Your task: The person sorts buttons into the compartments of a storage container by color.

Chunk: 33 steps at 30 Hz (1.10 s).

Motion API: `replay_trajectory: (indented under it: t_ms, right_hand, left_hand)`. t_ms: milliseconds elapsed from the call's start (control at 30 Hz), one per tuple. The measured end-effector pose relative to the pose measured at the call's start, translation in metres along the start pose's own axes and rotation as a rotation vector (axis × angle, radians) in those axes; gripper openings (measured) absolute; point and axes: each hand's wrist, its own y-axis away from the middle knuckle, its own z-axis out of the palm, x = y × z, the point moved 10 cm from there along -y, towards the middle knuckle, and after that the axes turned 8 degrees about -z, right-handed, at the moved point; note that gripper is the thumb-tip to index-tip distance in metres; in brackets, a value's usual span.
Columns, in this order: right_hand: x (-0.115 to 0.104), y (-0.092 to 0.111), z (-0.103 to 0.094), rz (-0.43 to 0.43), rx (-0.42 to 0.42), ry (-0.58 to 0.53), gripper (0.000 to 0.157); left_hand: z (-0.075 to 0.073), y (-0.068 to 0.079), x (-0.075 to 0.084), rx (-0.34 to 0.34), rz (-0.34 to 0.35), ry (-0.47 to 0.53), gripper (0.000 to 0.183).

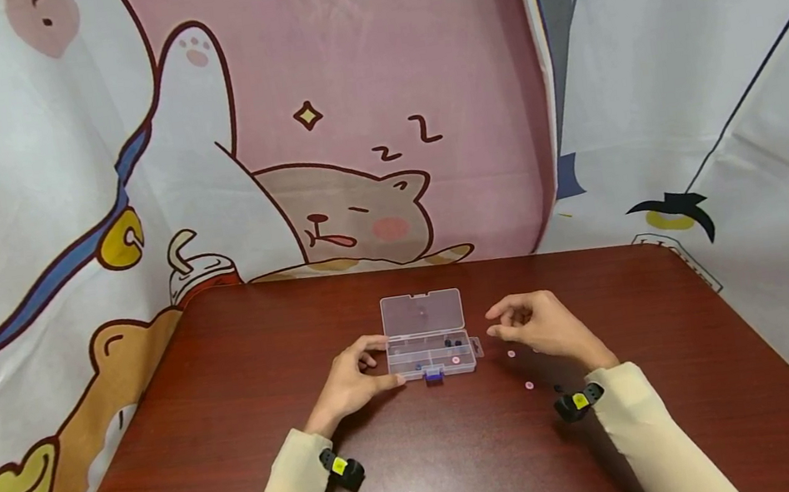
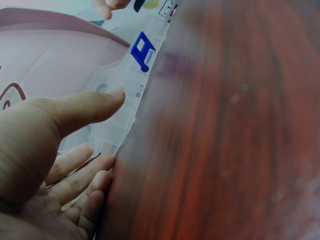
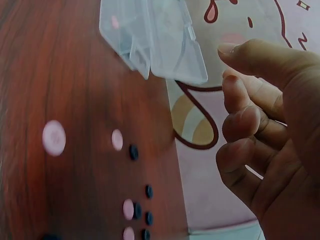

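Note:
A clear plastic compartment box [image 1: 450, 371] sits on the table with its lid [image 1: 404, 314] raised at the back and a blue latch [image 2: 145, 51] at the front. Inside it lie several dark buttons [image 1: 457, 343] and a pink button [image 1: 456, 360]. My left hand [image 1: 351, 376] grips the box's left end, thumb at the front corner and fingers along the side. Right of the box, my right hand [image 1: 546, 327] hovers above the table, fingers bent, with nothing visible between thumb and fingertips. Below it are loose pink buttons [image 3: 54, 138] and dark buttons [image 3: 133, 152].
The brown wooden table [image 1: 457, 473] ends at the back against a hanging cloth [image 1: 471, 143] printed with cartoon animals. A hang tab [image 1: 477, 347] sticks out from the box's right end. Another pink button [image 1: 529, 385] lies nearer the front.

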Motion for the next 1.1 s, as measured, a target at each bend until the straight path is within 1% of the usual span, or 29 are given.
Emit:
replay_trajectory:
  t_ms: [100,433,600,867,1100]
  right_hand:
    - [0.008,0.005,-0.003,0.026,-0.002,-0.021,0.025]
    - [0.029,0.021,-0.010,0.042,0.002,-0.016,0.026]
    - [0.041,0.028,-0.015,0.035,0.016,0.024,0.023]
    - [0.062,0.043,-0.020,0.050,0.020,0.059,0.020]
    - [0.076,0.056,-0.024,0.100,0.005,0.080,0.014]
  left_hand:
    - [0.000,0.000,0.000,-0.004,-0.001,0.001,0.065]
    - [0.000,0.002,0.000,0.008,-0.001,0.008,0.065]
    - [0.000,0.002,0.001,0.007,0.003,0.013,0.065]
    - [0.001,0.001,-0.001,0.000,-0.026,0.006,0.066]
    - [0.001,0.001,0.000,0.003,-0.024,0.004,0.065]
